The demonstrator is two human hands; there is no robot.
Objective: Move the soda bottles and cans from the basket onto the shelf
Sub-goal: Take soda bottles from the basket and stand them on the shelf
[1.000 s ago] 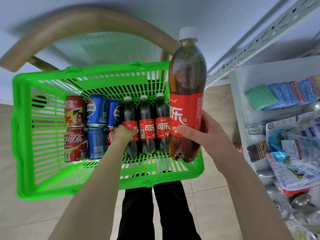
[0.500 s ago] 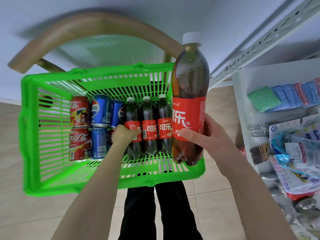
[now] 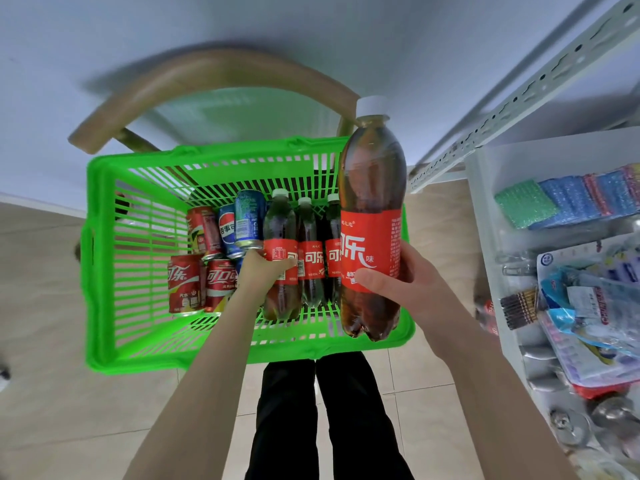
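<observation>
Beige floor tiles (image 3: 41, 323) lie under the green basket (image 3: 100, 271), cans (image 3: 185, 282) inside. We curl our left hand (image 3: 259, 273) round 1 small bottle (image 3: 280, 220) there, and our right hand (image 3: 415, 289) wraps the large bottle (image 3: 372, 188), upright near the white shelf (image 3: 554, 154).
</observation>
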